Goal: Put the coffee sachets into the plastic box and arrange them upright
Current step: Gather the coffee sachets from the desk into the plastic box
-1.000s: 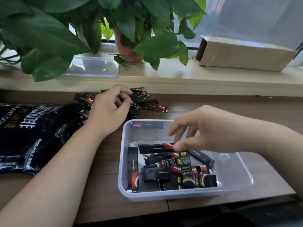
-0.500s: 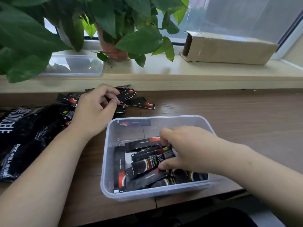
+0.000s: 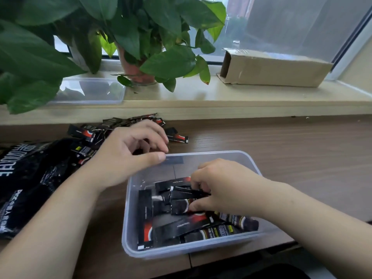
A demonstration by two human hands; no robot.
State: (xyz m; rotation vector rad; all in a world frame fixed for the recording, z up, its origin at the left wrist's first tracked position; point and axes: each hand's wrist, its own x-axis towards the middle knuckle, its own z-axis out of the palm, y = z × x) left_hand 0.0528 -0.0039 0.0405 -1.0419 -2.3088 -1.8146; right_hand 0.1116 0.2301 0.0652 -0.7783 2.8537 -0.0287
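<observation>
**Sorting sachets in the box**

On the brown wood-grain tabletop (image 3: 281,150), a clear rectangular plastic box (image 3: 128,218) is sitting at the near edge, holding black-and-red coffee sachets (image 3: 181,224) that are lying flat and criss-crossed. The right hand (image 3: 223,186) is reaching into the box, its fingers pinching several sachets together. The left hand (image 3: 128,154) is hovering over the box's far left corner with fingers loosely curled and thumb extended, gripping nothing visible. Behind it, loose sachets (image 3: 90,133) are lying beside a large black foil bag (image 3: 30,178).

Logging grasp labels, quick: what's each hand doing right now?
Left hand: open, fingers curled, empty, above the box rim.
Right hand: closed on sachets inside the box.
</observation>
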